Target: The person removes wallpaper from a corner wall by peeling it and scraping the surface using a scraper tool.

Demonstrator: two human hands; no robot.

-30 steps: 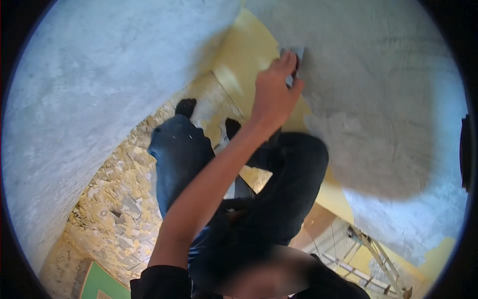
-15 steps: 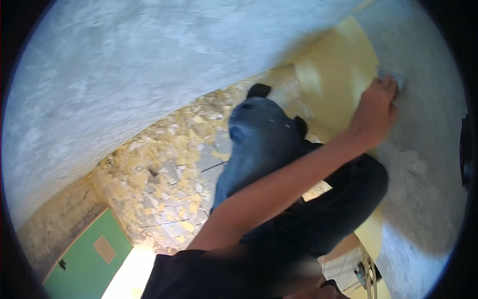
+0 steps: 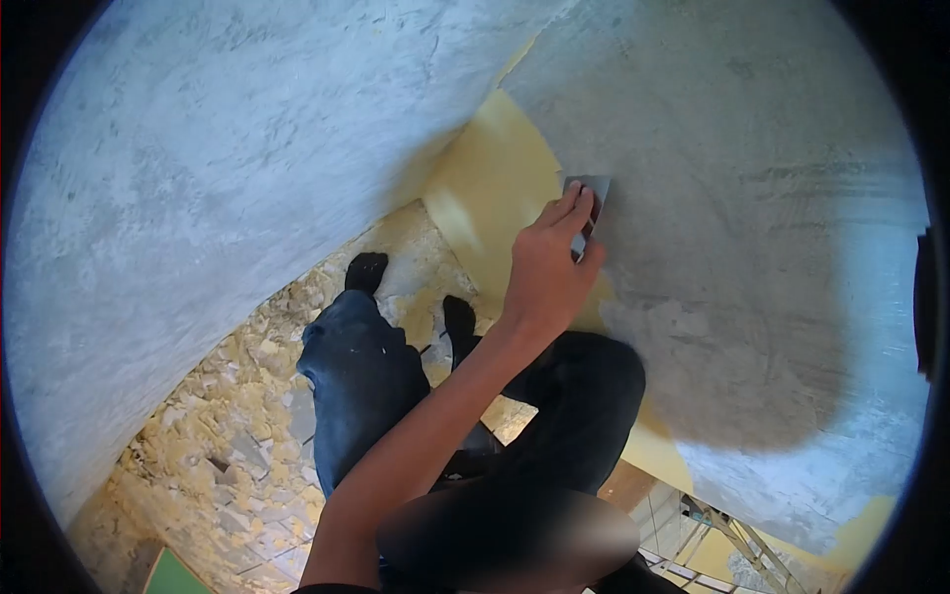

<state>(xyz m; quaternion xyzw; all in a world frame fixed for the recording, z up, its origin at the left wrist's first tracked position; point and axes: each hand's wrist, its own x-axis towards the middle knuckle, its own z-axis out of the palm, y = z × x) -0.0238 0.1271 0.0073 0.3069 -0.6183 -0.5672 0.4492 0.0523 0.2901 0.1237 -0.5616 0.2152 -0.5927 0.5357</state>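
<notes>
My left hand [image 3: 554,262] is closed around a flat scraper [image 3: 598,188] with a grey metal blade. Its fingers lie over the tool, and the thumb is on the right side. The blade rests against the wall where yellow paint [image 3: 495,178] meets the bare grey surface [image 3: 712,247]. My left forearm reaches up from the bottom edge, across my legs. A blurred patch covers part of the view at the bottom middle, and my right hand cannot be made out.
Another grey-white wall [image 3: 228,148] rises on the left and meets the yellow one in a corner. Yellow and white flakes [image 3: 218,426] litter the tiled floor around my dark-clad legs [image 3: 366,376]. A ladder-like frame [image 3: 757,554] stands at lower right, a green panel [image 3: 173,574] at lower left.
The view has swung to the right, so wall, legs and hand appear farther left. My left hand still holds the scraper by the yellow paint's edge. Less of the green panel shows.
</notes>
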